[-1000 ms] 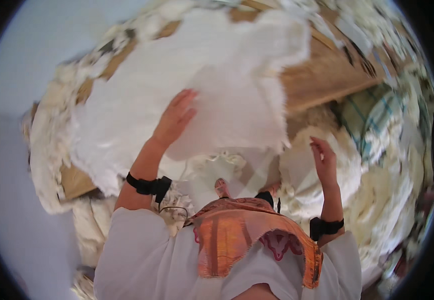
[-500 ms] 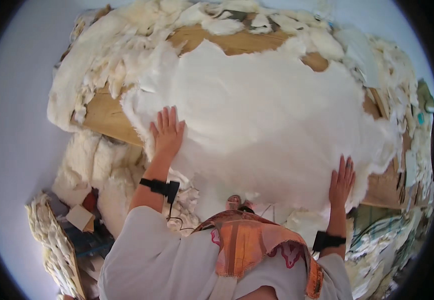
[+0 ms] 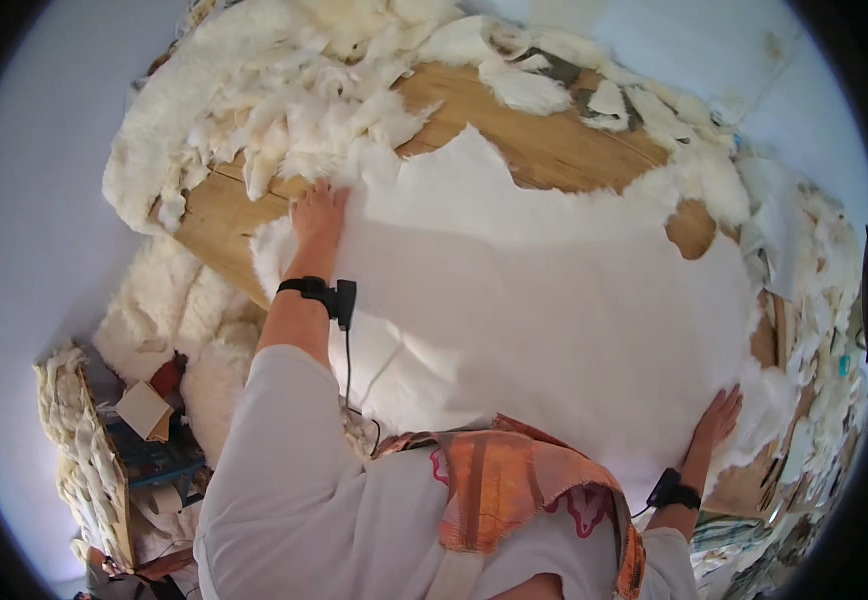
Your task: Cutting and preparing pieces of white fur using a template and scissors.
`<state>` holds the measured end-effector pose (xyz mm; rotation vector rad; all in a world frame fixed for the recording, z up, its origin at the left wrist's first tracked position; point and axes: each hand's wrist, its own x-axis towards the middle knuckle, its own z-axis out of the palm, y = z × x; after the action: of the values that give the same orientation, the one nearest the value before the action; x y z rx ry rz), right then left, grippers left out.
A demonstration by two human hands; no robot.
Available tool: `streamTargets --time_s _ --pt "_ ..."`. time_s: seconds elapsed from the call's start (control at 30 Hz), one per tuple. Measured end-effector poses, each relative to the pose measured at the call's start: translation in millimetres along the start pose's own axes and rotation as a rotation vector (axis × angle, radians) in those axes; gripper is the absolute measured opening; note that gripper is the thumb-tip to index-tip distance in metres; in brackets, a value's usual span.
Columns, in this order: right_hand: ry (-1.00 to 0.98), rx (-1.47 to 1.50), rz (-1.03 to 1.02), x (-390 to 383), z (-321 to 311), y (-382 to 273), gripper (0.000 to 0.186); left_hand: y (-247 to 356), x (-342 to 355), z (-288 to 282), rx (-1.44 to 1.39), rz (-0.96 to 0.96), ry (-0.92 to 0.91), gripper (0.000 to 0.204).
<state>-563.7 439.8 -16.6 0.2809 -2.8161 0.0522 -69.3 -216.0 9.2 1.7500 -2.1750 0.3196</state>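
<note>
A large white sheepskin [image 3: 544, 310] lies spread, smooth skin side up, over a wooden tabletop [image 3: 574, 155], with a fluffy fringe of wool along its edges. Wood shows through a rounded gap near its far right edge. My left hand [image 3: 319, 212] rests near the far left edge of the skin, fingers stretched forward and slightly apart. Lower on the right, my right hand [image 3: 720, 417] lies on the skin close to its right edge, fingers extended. Neither hand holds anything. The near edge of the skin reaches up to my orange apron [image 3: 489, 485].
Cream wool pieces [image 3: 294, 90] are heaped along the table's far left side. More scraps [image 3: 824, 270] line the right side. Below on the left are fluffy fleeces [image 3: 159, 305], a pale block [image 3: 144, 410] and a wool-draped board [image 3: 79, 440].
My left hand has moved forward to the far left edge. My right hand has shifted right and nearer to me. The sheepskin's near edge is closer to my body, and the view has tilted.
</note>
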Motion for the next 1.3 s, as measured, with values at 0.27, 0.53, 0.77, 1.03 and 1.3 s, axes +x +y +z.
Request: streamTargets --time_s 0.27,0.53,0.77,1.03,1.3 --pt "-0.006 0.142 -0.111 -3 10 21 0.052 -36 52 30 -0.063 0.039 -0.099 0.037" --pt "0.014 0.135 -0.074 -1 19 22 0.052 -29 127 14 -0.616 -0.064 -0.373 0.04" --pt "-0.027 0.176 -0.076 1 12 19 0.051 -39 227 81 0.044 0.24 -0.324 0.058" --pt "-0.036 0.284 -0.103 0 8 12 0.052 -37 355 130 -0.447 0.078 -0.062 0.049" --pt "-0.02 0.306 -0.071 -6 -3 17 0.053 69 259 50 -0.563 0.381 -0.514 0.056"
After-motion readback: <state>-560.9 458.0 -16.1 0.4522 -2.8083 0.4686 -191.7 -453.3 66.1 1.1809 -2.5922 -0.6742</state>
